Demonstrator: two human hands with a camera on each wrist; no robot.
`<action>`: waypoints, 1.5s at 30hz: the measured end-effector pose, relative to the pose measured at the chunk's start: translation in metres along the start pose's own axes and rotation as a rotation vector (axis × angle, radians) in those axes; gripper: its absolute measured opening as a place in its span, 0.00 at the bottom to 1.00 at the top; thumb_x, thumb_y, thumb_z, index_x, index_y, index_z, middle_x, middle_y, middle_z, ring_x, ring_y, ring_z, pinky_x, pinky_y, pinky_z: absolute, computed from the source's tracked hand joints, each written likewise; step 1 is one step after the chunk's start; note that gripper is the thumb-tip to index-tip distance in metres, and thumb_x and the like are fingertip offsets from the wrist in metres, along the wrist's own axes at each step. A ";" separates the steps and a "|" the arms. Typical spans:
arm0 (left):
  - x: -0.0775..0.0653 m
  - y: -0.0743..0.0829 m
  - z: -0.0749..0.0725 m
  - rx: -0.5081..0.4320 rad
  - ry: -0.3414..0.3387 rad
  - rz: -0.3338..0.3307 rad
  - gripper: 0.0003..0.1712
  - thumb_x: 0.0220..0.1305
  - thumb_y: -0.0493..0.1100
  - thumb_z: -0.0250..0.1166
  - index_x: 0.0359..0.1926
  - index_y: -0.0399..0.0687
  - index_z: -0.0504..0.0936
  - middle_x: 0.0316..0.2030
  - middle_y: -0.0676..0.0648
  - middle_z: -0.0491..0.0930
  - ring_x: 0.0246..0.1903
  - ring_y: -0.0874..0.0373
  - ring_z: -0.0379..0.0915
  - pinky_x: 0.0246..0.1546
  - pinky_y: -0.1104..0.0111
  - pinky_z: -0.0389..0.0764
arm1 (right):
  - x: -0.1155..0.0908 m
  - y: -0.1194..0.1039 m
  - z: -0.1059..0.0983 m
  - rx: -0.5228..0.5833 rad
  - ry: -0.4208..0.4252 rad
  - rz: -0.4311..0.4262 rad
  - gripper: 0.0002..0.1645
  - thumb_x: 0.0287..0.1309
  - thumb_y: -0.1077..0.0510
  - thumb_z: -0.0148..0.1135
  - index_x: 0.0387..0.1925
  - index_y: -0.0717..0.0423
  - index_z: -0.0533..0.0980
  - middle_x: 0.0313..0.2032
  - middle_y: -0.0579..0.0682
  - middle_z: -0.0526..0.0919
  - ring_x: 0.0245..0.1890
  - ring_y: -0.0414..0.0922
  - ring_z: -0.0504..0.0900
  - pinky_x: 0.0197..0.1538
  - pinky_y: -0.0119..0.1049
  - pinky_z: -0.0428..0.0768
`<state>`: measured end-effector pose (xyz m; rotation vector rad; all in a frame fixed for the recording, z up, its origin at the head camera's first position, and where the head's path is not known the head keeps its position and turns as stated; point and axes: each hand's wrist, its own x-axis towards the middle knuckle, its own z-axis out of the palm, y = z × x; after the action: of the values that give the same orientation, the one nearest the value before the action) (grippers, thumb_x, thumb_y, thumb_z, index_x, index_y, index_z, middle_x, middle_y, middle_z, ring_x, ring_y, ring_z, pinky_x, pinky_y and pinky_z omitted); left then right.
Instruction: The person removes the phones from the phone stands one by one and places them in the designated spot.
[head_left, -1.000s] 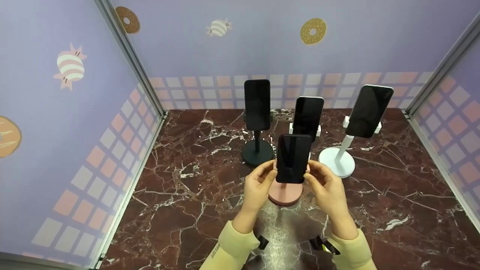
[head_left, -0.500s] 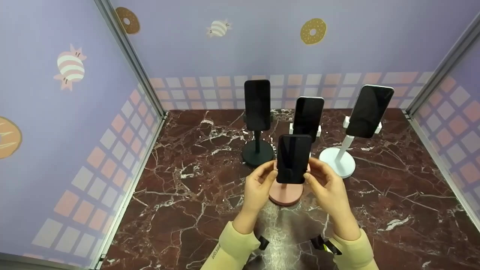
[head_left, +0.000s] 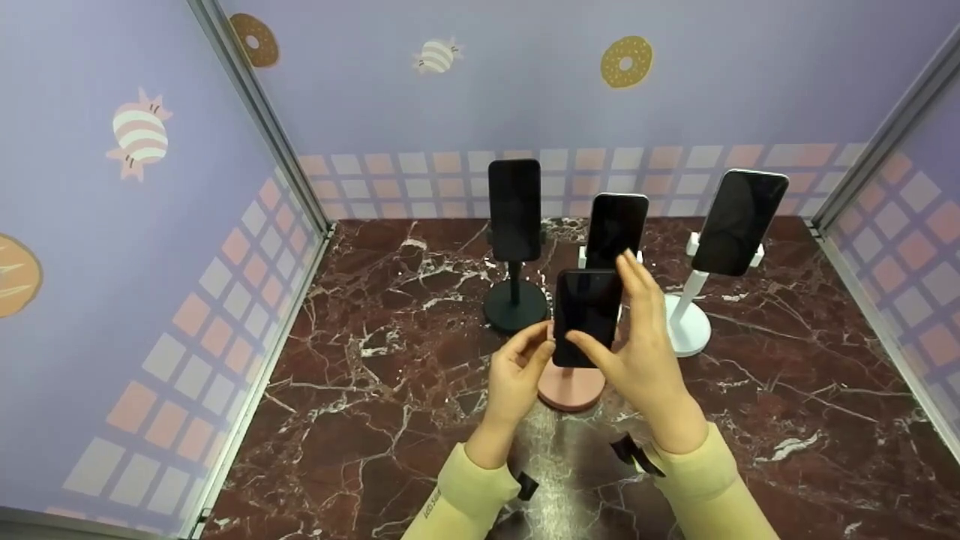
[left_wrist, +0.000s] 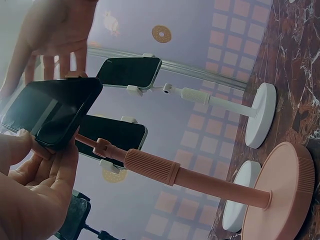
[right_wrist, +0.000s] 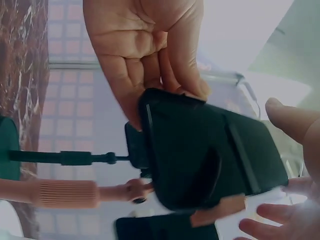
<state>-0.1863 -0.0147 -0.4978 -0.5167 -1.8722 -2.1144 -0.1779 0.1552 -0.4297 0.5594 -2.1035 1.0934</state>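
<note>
A black smartphone (head_left: 587, 307) sits upright in the clamp of a pink phone stand (head_left: 572, 386), closest to me. My left hand (head_left: 516, 375) pinches its lower left edge at the clamp, thumb in front and fingers behind; the left wrist view shows the thumb on the phone's edge near a pink clamp arm (left_wrist: 41, 149). Around the phone's right side is my right hand (head_left: 645, 352), fingers extended upward and thumb stretched across in front of the screen. In the right wrist view the right fingers (right_wrist: 272, 214) are spread beside the phone, apart from the free pink clamp arm (right_wrist: 220, 210).
Behind stand a black phone stand (head_left: 515, 307), a white one with a phone (head_left: 616, 232) at the middle, and another white stand (head_left: 686, 322) at right, each bearing a phone. Patterned walls (head_left: 465, 97) enclose the dark red marble tabletop (head_left: 352, 450).
My right hand has let go of the phone's lower right edge, opened its fingers and moved upward, thumb now across the screen. The left hand keeps its hold; phone and stand have not moved.
</note>
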 end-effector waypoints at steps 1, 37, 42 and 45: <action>0.000 0.000 0.000 0.001 0.000 -0.002 0.17 0.71 0.29 0.62 0.56 0.21 0.79 0.49 0.25 0.83 0.45 0.67 0.81 0.49 0.76 0.82 | 0.003 -0.002 0.002 -0.014 0.004 -0.020 0.60 0.46 0.60 0.83 0.76 0.64 0.59 0.76 0.66 0.61 0.76 0.60 0.60 0.79 0.38 0.59; -0.002 0.002 0.000 0.003 0.005 -0.027 0.15 0.72 0.29 0.61 0.55 0.22 0.79 0.50 0.25 0.82 0.50 0.65 0.82 0.56 0.72 0.82 | 0.032 -0.032 0.036 -0.606 -0.067 -0.072 0.41 0.45 0.40 0.83 0.52 0.52 0.69 0.50 0.64 0.69 0.51 0.61 0.65 0.34 0.53 0.76; -0.002 0.002 0.000 -0.009 -0.005 -0.026 0.16 0.72 0.28 0.60 0.56 0.21 0.78 0.50 0.25 0.82 0.50 0.65 0.82 0.55 0.73 0.82 | 0.031 -0.031 0.043 -0.630 -0.031 -0.061 0.37 0.49 0.47 0.82 0.52 0.52 0.67 0.50 0.63 0.68 0.52 0.62 0.64 0.36 0.53 0.74; -0.002 0.002 -0.001 -0.005 -0.006 -0.023 0.16 0.71 0.28 0.60 0.56 0.21 0.78 0.50 0.25 0.82 0.50 0.66 0.82 0.53 0.73 0.83 | 0.031 -0.029 0.045 -0.637 -0.010 -0.069 0.33 0.49 0.55 0.78 0.50 0.51 0.67 0.49 0.62 0.68 0.52 0.62 0.64 0.34 0.52 0.72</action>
<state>-0.1840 -0.0156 -0.4966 -0.5061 -1.8855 -2.1353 -0.1973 0.0994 -0.4093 0.3175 -2.2595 0.3361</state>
